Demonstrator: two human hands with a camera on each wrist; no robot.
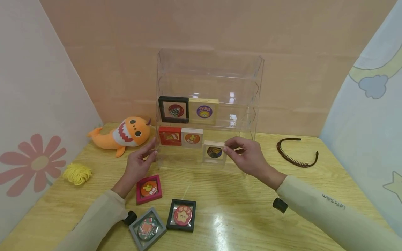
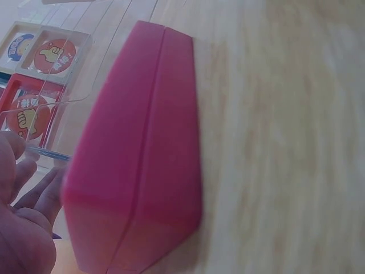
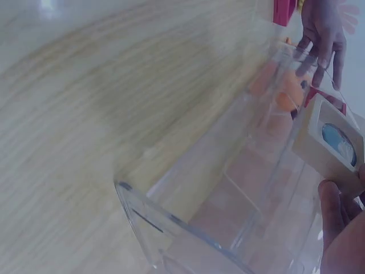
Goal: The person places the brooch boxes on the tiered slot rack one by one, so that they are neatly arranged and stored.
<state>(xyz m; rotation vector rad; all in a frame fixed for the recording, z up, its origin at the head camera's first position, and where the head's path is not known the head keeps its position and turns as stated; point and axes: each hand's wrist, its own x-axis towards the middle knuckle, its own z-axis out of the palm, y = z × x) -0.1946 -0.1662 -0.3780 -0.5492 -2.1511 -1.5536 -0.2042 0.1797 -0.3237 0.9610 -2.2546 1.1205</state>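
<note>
A clear acrylic tiered rack (image 1: 232,87) stands on the table. My right hand (image 1: 246,155) pinches a cream display frame (image 1: 214,152) by its right edge, thumb in front, just before the rack's lower tier. A dark round badge shows inside that frame. My left hand (image 1: 139,164) is at the rack's left side edge, its fingers fairly straight along the side. On the upper filled tier sit a black frame (image 1: 173,109) and a yellow frame (image 1: 203,111). Below them stand a red frame (image 1: 170,136) and a white frame (image 1: 192,138), side by side.
On the table in front lie a magenta frame (image 1: 149,189), a grey frame (image 1: 147,229) and a black frame (image 1: 181,215). An orange plush shark (image 1: 125,134) and yellow yarn (image 1: 77,174) lie at the left. To the right is a brown toothed headband (image 1: 292,159).
</note>
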